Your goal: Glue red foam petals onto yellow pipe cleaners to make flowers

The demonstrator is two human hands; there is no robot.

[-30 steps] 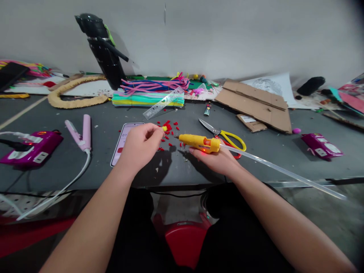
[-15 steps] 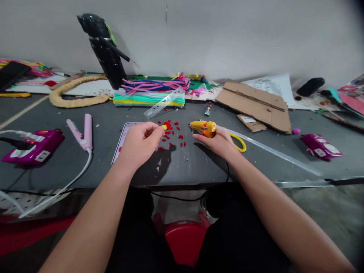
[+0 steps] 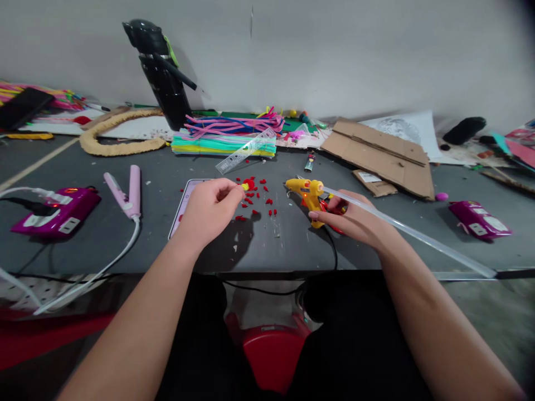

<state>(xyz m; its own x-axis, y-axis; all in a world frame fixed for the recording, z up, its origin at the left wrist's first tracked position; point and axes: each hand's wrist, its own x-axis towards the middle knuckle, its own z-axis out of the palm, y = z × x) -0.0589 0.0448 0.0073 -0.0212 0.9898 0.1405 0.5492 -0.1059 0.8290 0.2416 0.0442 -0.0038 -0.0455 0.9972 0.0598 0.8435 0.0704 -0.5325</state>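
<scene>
Between the thumb and fingers of my left hand (image 3: 211, 209) is a small red fuzzy flower-like piece (image 3: 249, 182) with a yellow part. Just beneath lie several small red fuzzy bits (image 3: 268, 201), scattered over the table. A phone (image 3: 178, 214) with a lit screen is partly hidden behind that hand. My right hand (image 3: 351, 217) has its fingers apart behind a yellow glue gun (image 3: 307, 192), its thumb at the gun's handle. A long clear glue stick (image 3: 418, 229) runs from the gun's back. Under the right fingers is a red and yellow object, mostly covered.
Bundled pipe cleaners (image 3: 225, 146) and a clear ruler (image 3: 244, 151) lie at the back. A black bottle (image 3: 165, 83) stands behind. Left are a pink hair straightener (image 3: 132, 192) and a purple power strip (image 3: 58, 211). Cardboard (image 3: 380, 153), a lighter (image 3: 310, 162) and another purple strip (image 3: 478, 220) are right.
My right hand has slid back from the glue gun's body, leaving its handle showing, and its fingers have spread. The left hand still pinches the red and yellow piece. The view has shifted slightly.
</scene>
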